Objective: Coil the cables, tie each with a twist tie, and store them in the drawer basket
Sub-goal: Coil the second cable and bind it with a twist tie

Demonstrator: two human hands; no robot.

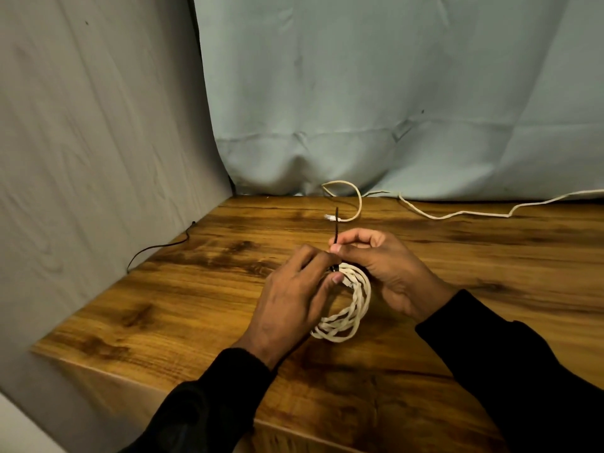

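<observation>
Pinching the black twist tie (336, 238) w/ both hands, left hand (294, 299) and right hand (385, 269), probably looped round the coiled white cable (351, 308); slack fingers could let the coil spring loose.

Both arms reach forward in black sleeves, wrists angled inward. The left hand (291, 299) has its fingers curled, fingertips pinched together. The right hand (389, 273) arches opposite, thumb and forefinger pinched.
</observation>
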